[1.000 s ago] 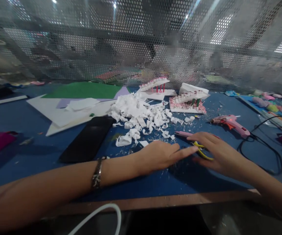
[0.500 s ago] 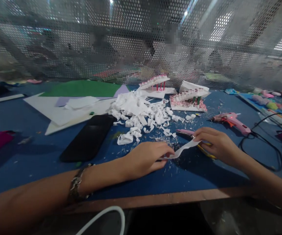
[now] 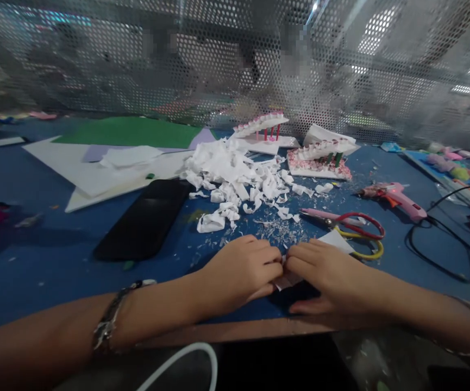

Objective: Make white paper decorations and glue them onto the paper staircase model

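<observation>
Apparently, at lower centre, the white paper (image 3: 336, 240) is pinched by the left hand (image 3: 238, 271) and right hand (image 3: 332, 271), held close together. By uneven pulling it could be torn; by the nearby scissors (image 3: 348, 235), its corner could be caught.

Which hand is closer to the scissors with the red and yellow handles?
Right. The right hand is just on the near side of the scissors; the left hand is farther off, left of the right one.
</observation>
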The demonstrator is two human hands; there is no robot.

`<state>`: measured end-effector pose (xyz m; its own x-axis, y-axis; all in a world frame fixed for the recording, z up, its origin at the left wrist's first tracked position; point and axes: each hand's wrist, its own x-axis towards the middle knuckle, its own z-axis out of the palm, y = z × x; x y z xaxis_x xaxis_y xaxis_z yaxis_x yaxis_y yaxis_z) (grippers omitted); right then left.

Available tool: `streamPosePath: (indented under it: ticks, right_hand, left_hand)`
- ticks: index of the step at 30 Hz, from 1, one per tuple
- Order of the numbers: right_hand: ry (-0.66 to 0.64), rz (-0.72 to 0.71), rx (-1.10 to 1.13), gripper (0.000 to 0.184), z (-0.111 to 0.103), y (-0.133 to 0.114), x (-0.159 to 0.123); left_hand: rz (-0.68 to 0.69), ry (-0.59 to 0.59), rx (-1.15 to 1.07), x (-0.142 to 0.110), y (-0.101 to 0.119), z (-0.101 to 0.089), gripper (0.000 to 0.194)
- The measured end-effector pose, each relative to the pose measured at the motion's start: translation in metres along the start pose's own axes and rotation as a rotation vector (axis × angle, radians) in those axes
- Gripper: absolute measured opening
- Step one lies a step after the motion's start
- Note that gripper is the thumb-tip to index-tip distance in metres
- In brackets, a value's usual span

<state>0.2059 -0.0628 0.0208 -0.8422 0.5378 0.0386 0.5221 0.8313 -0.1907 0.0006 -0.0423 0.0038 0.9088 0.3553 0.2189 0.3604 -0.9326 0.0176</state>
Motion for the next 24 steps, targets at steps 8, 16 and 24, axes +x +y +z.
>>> streamPosePath:
  ticks: [8, 16, 24]
  right_hand:
    - [0.108, 0.034, 0.200, 0.009, 0.020, 0.004, 0.002]
    - [0.089, 0.054, 0.338, 0.017, 0.021, 0.003, 0.000]
    - [0.200, 0.111, 0.285, 0.018, 0.028, -0.002, 0.008]
  left_hand:
    - [-0.167, 0.027, -0.329, -0.006, -0.002, 0.002, 0.016]
    - [-0.175, -0.026, -0.531, -0.004, -0.007, -0.004, 0.013]
    - [-0.271, 0.005, -0.621, -0.007, -0.008, 0.001, 0.011]
